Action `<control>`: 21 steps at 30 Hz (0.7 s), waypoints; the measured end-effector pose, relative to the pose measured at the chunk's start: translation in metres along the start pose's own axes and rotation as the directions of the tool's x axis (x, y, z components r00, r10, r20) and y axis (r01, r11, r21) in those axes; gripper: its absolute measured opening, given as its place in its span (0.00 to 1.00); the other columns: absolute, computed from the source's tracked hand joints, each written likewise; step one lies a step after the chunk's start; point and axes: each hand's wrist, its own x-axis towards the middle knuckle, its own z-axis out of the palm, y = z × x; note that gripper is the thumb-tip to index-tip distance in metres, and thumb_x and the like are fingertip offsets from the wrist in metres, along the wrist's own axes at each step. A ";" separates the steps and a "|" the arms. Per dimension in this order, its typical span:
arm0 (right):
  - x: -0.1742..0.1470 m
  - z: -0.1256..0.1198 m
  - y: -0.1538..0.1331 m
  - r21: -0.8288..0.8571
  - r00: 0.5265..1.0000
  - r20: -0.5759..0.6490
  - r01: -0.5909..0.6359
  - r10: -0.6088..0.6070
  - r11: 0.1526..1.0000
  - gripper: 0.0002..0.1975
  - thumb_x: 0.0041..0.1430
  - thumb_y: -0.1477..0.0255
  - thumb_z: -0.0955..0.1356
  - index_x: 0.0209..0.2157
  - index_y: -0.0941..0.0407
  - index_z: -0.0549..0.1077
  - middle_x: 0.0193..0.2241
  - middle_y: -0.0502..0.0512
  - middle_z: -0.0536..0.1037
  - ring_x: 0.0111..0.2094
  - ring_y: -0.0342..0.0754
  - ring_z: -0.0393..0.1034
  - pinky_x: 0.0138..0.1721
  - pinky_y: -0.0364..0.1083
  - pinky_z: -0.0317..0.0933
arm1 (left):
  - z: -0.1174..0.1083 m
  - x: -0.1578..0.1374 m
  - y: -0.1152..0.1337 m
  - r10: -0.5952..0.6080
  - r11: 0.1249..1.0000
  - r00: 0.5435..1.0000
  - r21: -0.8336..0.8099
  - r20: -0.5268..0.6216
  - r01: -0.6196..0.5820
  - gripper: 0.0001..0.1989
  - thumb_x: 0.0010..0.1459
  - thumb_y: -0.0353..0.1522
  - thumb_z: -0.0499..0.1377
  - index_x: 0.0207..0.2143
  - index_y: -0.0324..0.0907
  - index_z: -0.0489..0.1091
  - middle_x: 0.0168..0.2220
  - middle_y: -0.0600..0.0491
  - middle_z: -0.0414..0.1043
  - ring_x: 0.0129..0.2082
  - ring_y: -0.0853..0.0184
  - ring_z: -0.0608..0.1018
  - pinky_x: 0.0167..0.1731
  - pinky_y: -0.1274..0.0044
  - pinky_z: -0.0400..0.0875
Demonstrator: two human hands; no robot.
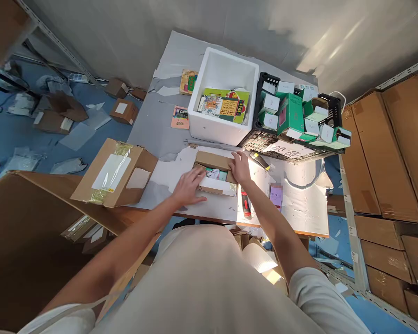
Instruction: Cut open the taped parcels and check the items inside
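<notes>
Left hand (189,186) and right hand (241,169) touch 2 ends of the brown rectangular cardboard box (213,160), probably to steady it; their grip I cannot tell.

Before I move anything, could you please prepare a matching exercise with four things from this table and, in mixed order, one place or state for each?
Things:
1. Open cardboard box
2. White foam box
3. Black plastic crate
4. Taped cardboard carton

Places or states:
A. Packed with green-and-white boxes
B. At the left side of the table
C. Touched by the left hand and the right hand
D. Holds books or booklets

Right pairs: 1-C, 2-D, 3-A, 4-B
</notes>
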 end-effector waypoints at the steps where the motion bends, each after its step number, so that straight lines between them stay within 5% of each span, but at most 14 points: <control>1: -0.011 -0.003 -0.001 -0.031 0.996 -0.016 0.085 -0.086 0.996 0.19 0.65 0.71 0.58 0.55 0.59 0.65 0.57 0.66 0.62 0.58 0.57 0.55 0.56 0.55 0.52 | -0.010 0.009 -0.011 0.034 0.999 0.999 0.023 0.034 -0.035 0.55 0.42 0.55 0.61 0.66 0.36 0.46 0.66 0.37 0.46 0.66 0.46 0.50 0.61 0.59 0.50; 4: -0.044 -0.014 -0.008 -0.057 0.919 0.139 0.380 -0.370 0.923 0.19 0.65 0.69 0.59 0.55 0.57 0.65 0.54 0.64 0.66 0.56 0.56 0.57 0.57 0.57 0.50 | -0.032 0.033 -0.048 0.172 0.981 0.956 0.050 0.238 -0.189 0.66 0.34 0.58 0.63 0.66 0.31 0.39 0.68 0.35 0.37 0.67 0.45 0.42 0.63 0.60 0.41; 6: -0.062 -0.019 -0.014 -0.062 0.870 0.274 0.442 -0.411 0.895 0.25 0.61 0.65 0.64 0.57 0.59 0.62 0.51 0.66 0.69 0.53 0.58 0.60 0.57 0.57 0.50 | -0.035 0.043 -0.067 0.206 0.971 0.918 0.049 0.338 -0.236 0.68 0.32 0.57 0.63 0.66 0.30 0.36 0.68 0.34 0.37 0.67 0.46 0.41 0.63 0.61 0.40; 8: -0.075 -0.019 -0.021 -0.127 0.889 0.337 0.367 -0.308 0.921 0.27 0.57 0.67 0.68 0.57 0.61 0.62 0.48 0.66 0.71 0.51 0.59 0.62 0.55 0.57 0.51 | -0.030 0.047 -0.077 0.208 0.970 0.907 0.044 0.366 -0.240 0.67 0.34 0.56 0.63 0.66 0.29 0.35 0.67 0.33 0.39 0.67 0.48 0.45 0.63 0.63 0.41; 11: -0.096 -0.010 -0.030 -0.213 0.920 0.343 0.272 -0.189 0.938 0.13 0.61 0.75 0.63 0.48 0.59 0.69 0.41 0.63 0.73 0.43 0.55 0.66 0.47 0.52 0.56 | -0.017 0.045 -0.080 0.197 0.976 0.927 0.021 0.319 -0.215 0.64 0.37 0.53 0.64 0.66 0.29 0.37 0.66 0.33 0.44 0.66 0.51 0.51 0.63 0.65 0.44; 14: -0.125 0.009 -0.037 -0.242 0.919 0.330 0.303 -0.216 0.922 0.14 0.64 0.79 0.57 0.41 0.56 0.71 0.38 0.60 0.74 0.39 0.52 0.66 0.44 0.50 0.57 | -0.007 0.041 -0.080 0.184 0.982 0.944 -0.004 0.273 -0.190 0.61 0.37 0.50 0.64 0.66 0.29 0.39 0.65 0.34 0.47 0.65 0.51 0.54 0.63 0.67 0.46; 17: -0.151 0.025 -0.040 -0.250 0.935 0.265 0.301 -0.234 0.920 0.10 0.63 0.72 0.61 0.42 0.57 0.71 0.43 0.63 0.73 0.45 0.55 0.65 0.52 0.54 0.53 | -0.008 0.040 -0.081 0.192 0.980 0.936 -0.006 0.294 -0.199 0.62 0.38 0.50 0.63 0.66 0.28 0.37 0.66 0.33 0.44 0.66 0.50 0.52 0.63 0.65 0.46; 21: -0.156 0.018 -0.035 -0.116 0.941 0.242 0.270 -0.237 0.956 0.13 0.64 0.72 0.58 0.45 0.57 0.71 0.42 0.61 0.74 0.45 0.53 0.66 0.53 0.54 0.54 | -0.026 0.041 -0.079 0.197 0.972 0.912 0.049 0.361 -0.230 0.59 0.41 0.48 0.61 0.66 0.31 0.35 0.68 0.36 0.39 0.67 0.47 0.46 0.62 0.58 0.44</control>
